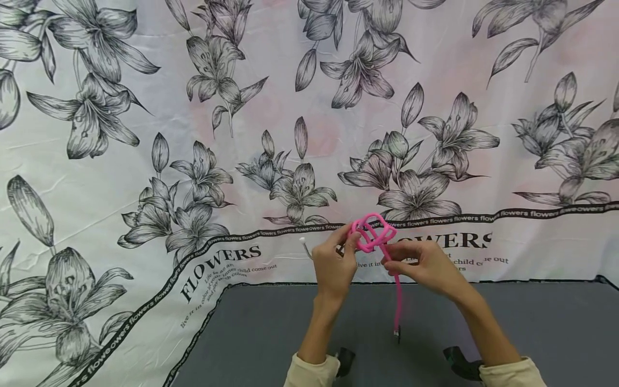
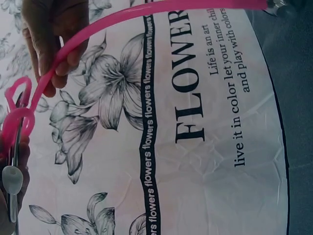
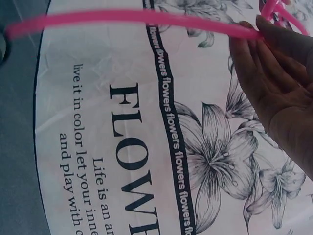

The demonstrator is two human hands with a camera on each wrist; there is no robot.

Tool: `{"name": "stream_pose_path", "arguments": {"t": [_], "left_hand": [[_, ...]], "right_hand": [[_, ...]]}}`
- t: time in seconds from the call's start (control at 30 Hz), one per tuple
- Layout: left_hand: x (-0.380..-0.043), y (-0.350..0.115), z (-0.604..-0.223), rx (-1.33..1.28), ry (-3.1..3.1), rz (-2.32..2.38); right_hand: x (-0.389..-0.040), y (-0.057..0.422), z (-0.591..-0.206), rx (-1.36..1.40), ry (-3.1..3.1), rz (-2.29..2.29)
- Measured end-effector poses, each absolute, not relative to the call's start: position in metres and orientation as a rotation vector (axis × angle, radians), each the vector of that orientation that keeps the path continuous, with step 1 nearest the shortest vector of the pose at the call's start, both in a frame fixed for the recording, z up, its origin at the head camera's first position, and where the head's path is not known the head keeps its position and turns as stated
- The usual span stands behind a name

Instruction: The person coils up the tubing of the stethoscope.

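Up in front of the cloth, my left hand (image 1: 335, 263) holds the left edge of a pink cord knot (image 1: 389, 234) with open interlaced loops. Just below the knot, my right hand (image 1: 425, 266) pinches the same cord between thumb and fingers. From that pinch the cord's tail (image 1: 398, 301) hangs down to a small metal tip (image 1: 396, 333). A thin grey rod with a pale rounded end (image 2: 12, 179) runs along the left hand and past the pink loops in the left wrist view. Its pale end (image 1: 303, 241) sticks out left of that hand in the head view.
A white cloth with grey lily prints (image 1: 300, 193) and a black lettered band spreads behind the hands. Its edge borders a dark grey surface (image 1: 261, 333) nearest me. Black wrist mounts (image 1: 461, 364) sit at both cream sleeves (image 1: 512, 374).
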State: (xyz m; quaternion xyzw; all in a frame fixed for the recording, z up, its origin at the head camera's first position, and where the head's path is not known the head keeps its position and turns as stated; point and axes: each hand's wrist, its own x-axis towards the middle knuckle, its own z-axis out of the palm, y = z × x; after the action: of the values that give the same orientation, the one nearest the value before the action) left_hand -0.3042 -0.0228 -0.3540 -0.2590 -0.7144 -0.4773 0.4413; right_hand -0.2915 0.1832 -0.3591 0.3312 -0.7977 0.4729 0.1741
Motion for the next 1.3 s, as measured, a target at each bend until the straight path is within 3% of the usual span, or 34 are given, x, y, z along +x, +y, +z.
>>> {"name": "stream_pose_path", "arguments": {"t": [0.33, 0.73, 0.97, 1.3], "left_hand": [[-0.308, -0.026, -0.356, -0.513, -1.732, -1.039], [-0.310, -0.017, -0.363, -0.435, -1.794, -0.362], [-0.308, -0.016, -0.362, -0.531, -1.921, -0.177], [-0.306, -0.012, -0.365, -0.751, -2.127, -0.056]], "right_hand": [[-0.288, 0.170, -0.361, 1.115, -2.378, 1.429], [-0.277, 0.164, -0.352, 1.101, -2.347, 0.933], [-0.267, 0.163, -0.343, 1.016, -2.344, 0.696], [-0.282, 0.170, -0.356, 0.984, -2.023, 0.450]]}}
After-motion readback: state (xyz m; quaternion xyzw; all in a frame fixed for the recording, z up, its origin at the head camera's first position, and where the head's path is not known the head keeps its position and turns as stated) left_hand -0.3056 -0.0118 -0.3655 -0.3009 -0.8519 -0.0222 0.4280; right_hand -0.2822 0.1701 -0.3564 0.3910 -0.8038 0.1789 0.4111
